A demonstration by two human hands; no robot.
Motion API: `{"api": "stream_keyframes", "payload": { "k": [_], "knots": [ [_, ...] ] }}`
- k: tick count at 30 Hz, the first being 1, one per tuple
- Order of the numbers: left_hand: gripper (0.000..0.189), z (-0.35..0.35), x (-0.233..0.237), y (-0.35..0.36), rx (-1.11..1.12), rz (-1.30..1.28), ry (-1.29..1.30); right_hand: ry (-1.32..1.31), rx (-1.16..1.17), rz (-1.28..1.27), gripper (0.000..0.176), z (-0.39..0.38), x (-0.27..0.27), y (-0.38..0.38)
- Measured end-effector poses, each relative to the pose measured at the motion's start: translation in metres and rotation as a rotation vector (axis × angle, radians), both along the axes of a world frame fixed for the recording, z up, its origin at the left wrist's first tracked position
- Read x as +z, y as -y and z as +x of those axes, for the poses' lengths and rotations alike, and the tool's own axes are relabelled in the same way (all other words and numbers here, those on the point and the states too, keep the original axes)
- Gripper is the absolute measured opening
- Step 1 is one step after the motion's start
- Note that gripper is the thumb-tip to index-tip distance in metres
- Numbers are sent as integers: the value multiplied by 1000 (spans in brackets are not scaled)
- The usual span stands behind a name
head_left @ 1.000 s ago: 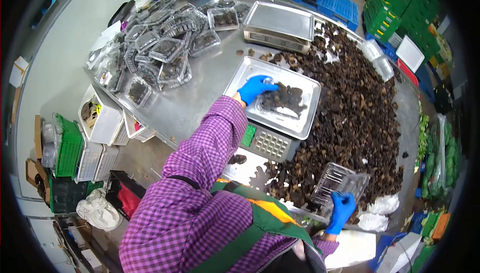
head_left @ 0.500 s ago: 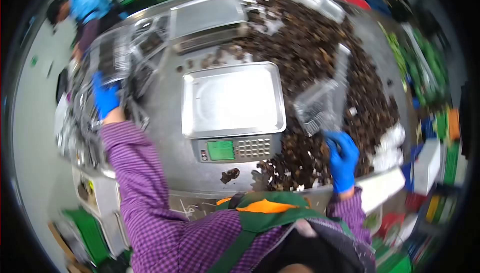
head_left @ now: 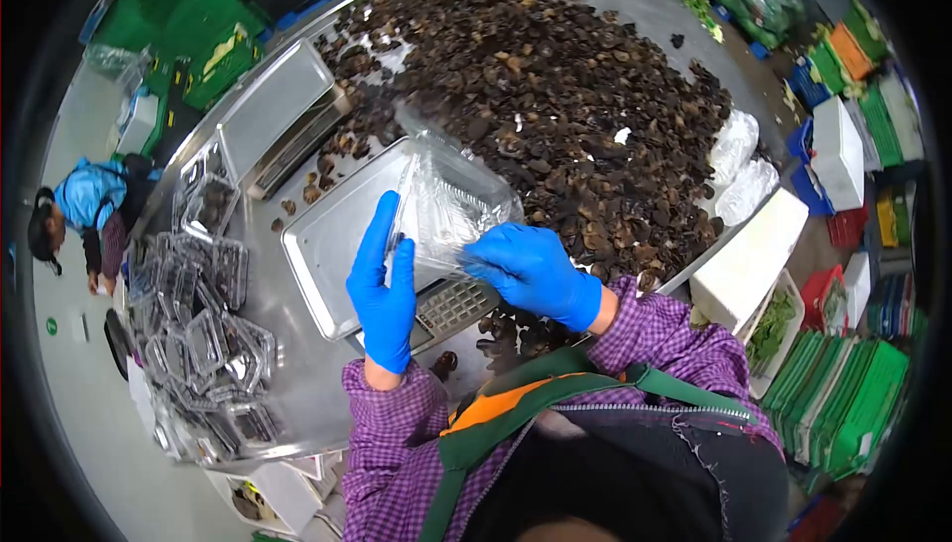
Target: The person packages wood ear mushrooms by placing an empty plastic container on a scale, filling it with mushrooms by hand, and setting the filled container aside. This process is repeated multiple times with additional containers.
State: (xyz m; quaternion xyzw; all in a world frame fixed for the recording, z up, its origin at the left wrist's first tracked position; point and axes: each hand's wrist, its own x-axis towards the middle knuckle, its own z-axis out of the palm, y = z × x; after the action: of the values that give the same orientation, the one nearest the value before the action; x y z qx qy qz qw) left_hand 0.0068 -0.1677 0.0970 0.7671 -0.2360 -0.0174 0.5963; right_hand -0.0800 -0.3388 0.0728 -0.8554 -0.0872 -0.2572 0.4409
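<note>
In blue gloves, both hands are at a clear plastic container [head_left: 451,200] above the scale. My left hand [head_left: 385,289] lies along its left side, fingers straight and apart, palm against the plastic. My right hand [head_left: 531,269] pinches the container's lower right edge. Beneath it, the scale's metal tray [head_left: 322,254] shows on the left, and part of the keypad [head_left: 456,306] shows below. A heap of dark brown mushroom-like pieces [head_left: 595,116] spreads behind and to the right.
Many clear containers [head_left: 203,334] are piled at the left, near a second scale [head_left: 273,111]. A white foam box [head_left: 749,259] stands at the right edge, with green crates [head_left: 843,393] beyond. Another person [head_left: 89,195] is at the far left.
The view has turned. My left hand has come from the container pile at the left to the clear container. My right hand has brought that container from the heap to over the scale.
</note>
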Motion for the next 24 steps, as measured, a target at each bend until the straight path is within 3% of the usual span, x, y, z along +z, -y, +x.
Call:
{"api": "stream_keyframes", "payload": {
  "k": [4,6,8,12,14,16,18,24],
  "knots": [
    [33,24,-32,0,76,30,67,35,-15,44,23,-39,-1,34],
    [27,45,-53,-18,228,-20,44,1,4,-11,29,-63,-1,45],
    [26,54,-40,-33,386,-106,-105,-5,-40,-126,37,-85,-7,63],
    [33,56,-32,-67,548,-212,-74,-170,-58,-296,41,-116,-44,98],
    [37,52,-40,-76,600,-231,-73,-552,189,-398,43,-124,-62,112],
    [40,49,-62,-92,598,-294,-156,-588,274,-347,48,-124,-63,119],
    [42,43,-81,-103,575,-324,-238,-684,306,-100,45,-116,-52,123],
    [48,19,-94,-85,649,-53,-400,-554,23,214,35,-30,-82,193]
  ]
}}
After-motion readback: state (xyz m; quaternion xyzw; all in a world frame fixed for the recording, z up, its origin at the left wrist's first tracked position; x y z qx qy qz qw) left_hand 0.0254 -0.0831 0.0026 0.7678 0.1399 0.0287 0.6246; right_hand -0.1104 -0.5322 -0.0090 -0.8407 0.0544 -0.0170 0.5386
